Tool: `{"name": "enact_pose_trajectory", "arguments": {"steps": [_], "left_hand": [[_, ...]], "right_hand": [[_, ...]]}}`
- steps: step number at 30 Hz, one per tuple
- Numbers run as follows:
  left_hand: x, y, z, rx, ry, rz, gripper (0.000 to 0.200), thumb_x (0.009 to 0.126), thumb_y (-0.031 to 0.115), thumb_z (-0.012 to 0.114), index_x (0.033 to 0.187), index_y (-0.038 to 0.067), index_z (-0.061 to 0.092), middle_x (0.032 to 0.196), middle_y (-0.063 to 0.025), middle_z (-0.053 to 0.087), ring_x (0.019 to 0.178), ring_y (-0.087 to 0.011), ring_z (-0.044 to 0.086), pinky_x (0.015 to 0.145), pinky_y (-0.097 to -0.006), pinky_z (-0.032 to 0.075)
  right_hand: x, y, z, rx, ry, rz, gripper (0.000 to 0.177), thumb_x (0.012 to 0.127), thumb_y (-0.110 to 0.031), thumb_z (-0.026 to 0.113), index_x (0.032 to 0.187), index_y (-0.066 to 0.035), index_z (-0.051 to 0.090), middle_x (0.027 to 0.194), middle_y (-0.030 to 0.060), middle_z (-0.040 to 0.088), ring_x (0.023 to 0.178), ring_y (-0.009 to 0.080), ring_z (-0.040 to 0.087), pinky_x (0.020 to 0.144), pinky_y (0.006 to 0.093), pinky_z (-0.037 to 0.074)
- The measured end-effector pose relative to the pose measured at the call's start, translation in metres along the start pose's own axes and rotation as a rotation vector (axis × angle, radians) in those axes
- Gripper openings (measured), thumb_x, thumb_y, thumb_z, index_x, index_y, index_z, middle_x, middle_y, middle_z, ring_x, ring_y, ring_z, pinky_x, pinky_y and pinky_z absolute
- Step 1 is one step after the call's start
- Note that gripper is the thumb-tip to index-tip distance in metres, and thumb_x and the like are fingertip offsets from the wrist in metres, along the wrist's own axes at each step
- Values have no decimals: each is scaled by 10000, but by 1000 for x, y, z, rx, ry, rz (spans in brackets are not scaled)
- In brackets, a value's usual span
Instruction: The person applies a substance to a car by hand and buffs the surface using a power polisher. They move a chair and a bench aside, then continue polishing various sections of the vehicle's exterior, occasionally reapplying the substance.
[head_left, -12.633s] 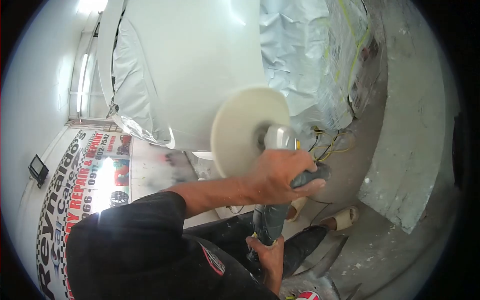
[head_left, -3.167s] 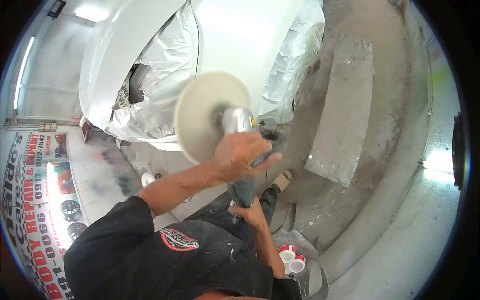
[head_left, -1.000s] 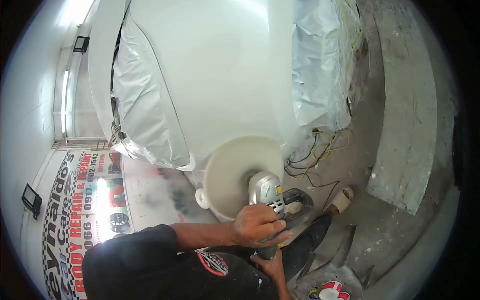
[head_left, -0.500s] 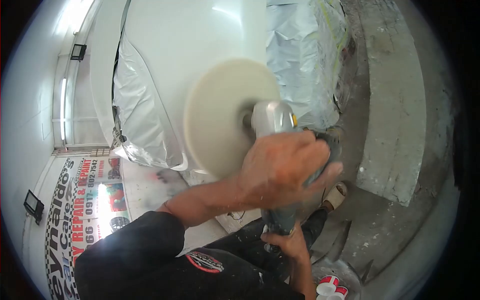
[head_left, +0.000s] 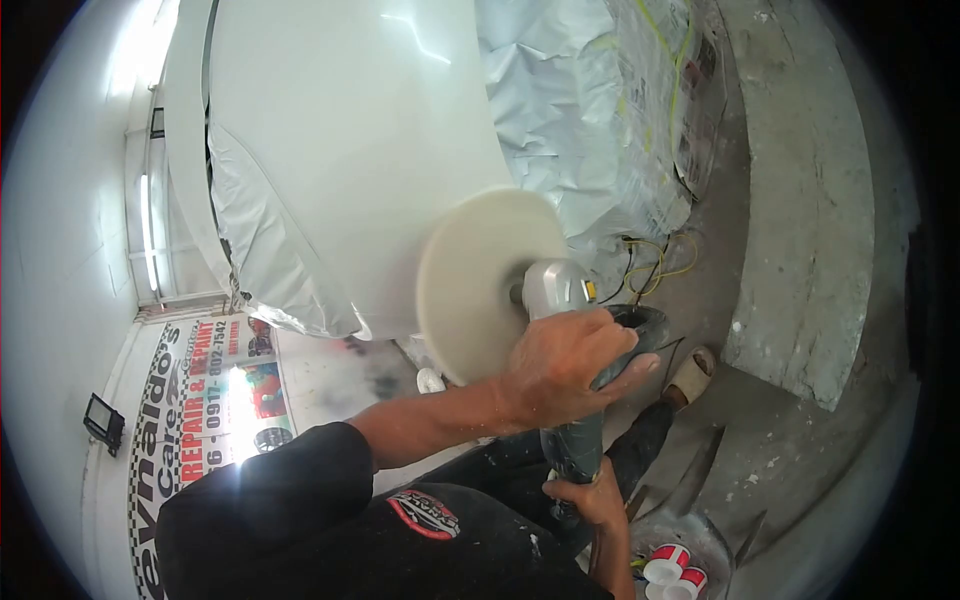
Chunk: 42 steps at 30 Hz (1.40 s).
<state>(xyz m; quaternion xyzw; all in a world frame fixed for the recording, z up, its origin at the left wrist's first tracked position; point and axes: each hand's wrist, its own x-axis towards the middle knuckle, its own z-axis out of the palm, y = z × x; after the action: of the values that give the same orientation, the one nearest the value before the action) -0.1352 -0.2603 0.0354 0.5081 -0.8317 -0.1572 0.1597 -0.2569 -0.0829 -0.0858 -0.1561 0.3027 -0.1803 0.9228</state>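
The left hand [head_left: 565, 365] has its grip closed over the front of the polisher [head_left: 573, 450], the right hand [head_left: 590, 495] grips its near end, and the foam pad [head_left: 480, 280] sits just left of the upper grip, at the white car panel [head_left: 340, 150].

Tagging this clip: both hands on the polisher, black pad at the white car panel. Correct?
One thing is wrong: the pad is cream-white foam, not black, as the head view shows. The rest holds: the left hand and right hand both grip the polisher, and the pad is at the white car panel.
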Motion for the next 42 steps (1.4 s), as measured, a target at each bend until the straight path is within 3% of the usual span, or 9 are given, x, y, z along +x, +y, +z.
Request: {"name": "enact_pose_trajectory", "arguments": {"steps": [5, 10, 13, 16, 17, 20, 30, 36, 42], "left_hand": [[17, 1, -14, 4, 48, 24, 241, 824, 151, 837, 866, 46, 624, 695, -79, 546, 585, -257, 586, 526, -390, 471], [83, 3, -56, 83, 192, 175, 260, 824, 158, 838, 840, 51, 601, 695, -89, 555, 589, -258, 596, 527, -383, 471], [118, 2, -82, 74, 212, 200, 281, 775, 114, 904, 904, 0, 682, 692, -85, 629, 577, -159, 616, 519, -308, 480], [129, -7, -85, 64, 210, 212, 290, 780, 131, 909, 902, 3, 679, 697, -68, 635, 593, -127, 616, 519, -298, 477], [126, -5, -82, 59, 191, 179, 278, 800, 150, 881, 873, 19, 648, 692, -73, 611, 591, -177, 608, 525, -329, 476], [101, 0, -63, 42, 124, 104, 274, 843, 190, 823, 818, 50, 589, 685, -83, 565, 592, -283, 599, 542, -395, 480], [-10, -27, 38, -74, -143, -123, 254, 826, 195, 849, 884, 31, 664, 748, -105, 640, 642, -290, 655, 561, -388, 507], [-39, -31, 63, -21, -258, -165, 267, 799, 164, 877, 903, 15, 683, 731, -121, 641, 611, -281, 643, 537, -372, 491], [-46, 0, 26, 114, -317, -168, 272, 874, 290, 789, 850, 60, 647, 725, -85, 584, 621, -288, 612, 549, -412, 487]], "right_hand": [[3, -19, 1, -21, 18, -45, 472, 659, -104, 881, 1064, -2, 662, 884, 53, 691, 782, 167, 656, 741, 341, 534], [15, -101, 9, -106, 17, -113, 440, 660, -94, 875, 1045, 1, 685, 903, 52, 700, 787, 156, 650, 747, 336, 531], [19, -155, 20, -102, 50, -222, 305, 649, -87, 844, 909, -5, 709, 778, 40, 700, 694, 143, 657, 663, 305, 513], [26, -162, 19, -156, 55, -223, 293, 650, -83, 839, 903, -12, 711, 785, 26, 689, 696, 136, 643, 665, 302, 504], [27, -161, 18, -150, 51, -225, 300, 646, -78, 842, 909, -15, 712, 790, 24, 689, 699, 136, 642, 667, 301, 503], [19, -123, 20, -4, 9, -194, 440, 669, -60, 872, 1063, 7, 688, 926, 26, 698, 823, 141, 644, 734, 315, 521], [4, 25, 21, 267, 85, 128, 355, 668, -69, 850, 974, -5, 681, 831, 61, 695, 716, 166, 645, 672, 327, 507], [6, 65, 21, 396, 82, 142, 368, 669, -84, 852, 984, -3, 680, 836, 75, 697, 711, 166, 643, 665, 324, 508], [5, 65, 28, 206, -40, -39, 525, 672, -100, 865, 1155, -14, 675, 992, 61, 705, 905, 169, 646, 825, 331, 515]]}}
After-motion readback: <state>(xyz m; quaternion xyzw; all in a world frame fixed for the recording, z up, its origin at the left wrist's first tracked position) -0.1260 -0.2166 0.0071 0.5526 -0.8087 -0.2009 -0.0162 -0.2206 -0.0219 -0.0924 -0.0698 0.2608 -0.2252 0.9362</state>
